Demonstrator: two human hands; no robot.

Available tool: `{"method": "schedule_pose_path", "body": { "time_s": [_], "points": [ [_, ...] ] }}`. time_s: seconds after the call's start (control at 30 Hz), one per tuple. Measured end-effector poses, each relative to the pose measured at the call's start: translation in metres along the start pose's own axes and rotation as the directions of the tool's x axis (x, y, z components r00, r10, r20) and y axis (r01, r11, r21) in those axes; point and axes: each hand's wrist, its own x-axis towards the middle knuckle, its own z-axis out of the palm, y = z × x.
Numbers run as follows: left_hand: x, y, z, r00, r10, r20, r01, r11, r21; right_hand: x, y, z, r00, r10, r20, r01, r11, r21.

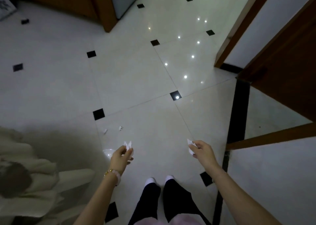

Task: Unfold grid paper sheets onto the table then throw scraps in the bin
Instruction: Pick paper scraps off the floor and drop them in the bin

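I stand on a glossy tiled floor and look down at my feet. My left hand (121, 156) pinches a small crumpled white paper scrap (128, 145) in its fingertips. My right hand (201, 150) is closed on another white paper scrap (190, 146). Both hands are held out in front of me at about waist height, apart from each other. Two more small white scraps (112, 129) lie on the floor ahead of my left hand. No table, grid sheet or bin shows in view.
A seated person in pale clothes (25, 173) is at my lower left. Wooden furniture (102, 11) stands at the far left. A wooden door frame (239, 29) and an open door (287, 81) are on the right, with a black threshold strip (239, 112).
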Motion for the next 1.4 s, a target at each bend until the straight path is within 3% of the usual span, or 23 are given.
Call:
{"method": "schedule_pose_path", "body": {
  "time_s": [0.3,0.47,0.63,0.83,0.97,1.17,1.3,1.4],
  "points": [
    [-0.083,-0.065,-0.058,0.972,-0.160,-0.170,0.132,0.977,-0.166,-0.019,-0.009,0.027,0.973,-0.024,0.232,0.064,0.984,-0.168],
    [-0.115,-0.066,-0.075,0.911,-0.182,-0.371,0.054,0.943,-0.330,-0.003,-0.039,0.084,0.877,-0.092,0.472,0.231,0.942,-0.245],
    [-0.152,-0.073,-0.065,0.772,-0.286,-0.568,-0.054,0.861,-0.506,-0.002,-0.069,0.146,0.669,-0.094,0.737,0.441,0.849,-0.292],
    [-0.219,-0.081,0.023,0.437,-0.592,-0.677,-0.249,0.644,-0.723,-0.014,-0.098,0.173,0.305,0.006,0.952,0.731,0.639,-0.239],
    [-0.267,-0.094,0.107,0.251,-0.752,-0.609,-0.342,0.520,-0.783,-0.026,-0.090,0.175,0.108,0.125,0.986,0.841,0.517,-0.158],
    [-0.312,-0.126,0.246,0.083,-0.940,-0.330,-0.460,0.257,-0.850,-0.028,-0.038,0.173,0.042,0.367,0.929,0.921,0.346,-0.178],
    [-0.316,-0.121,0.322,0.057,-0.996,-0.064,-0.591,0.018,-0.807,-0.054,-0.011,0.170,-0.007,0.495,0.869,0.970,0.214,-0.114],
    [-0.312,-0.120,0.359,0.057,-0.996,0.068,-0.639,-0.089,-0.764,-0.092,0.011,0.174,-0.058,0.583,0.810,0.987,0.156,-0.041]
  ]
}}
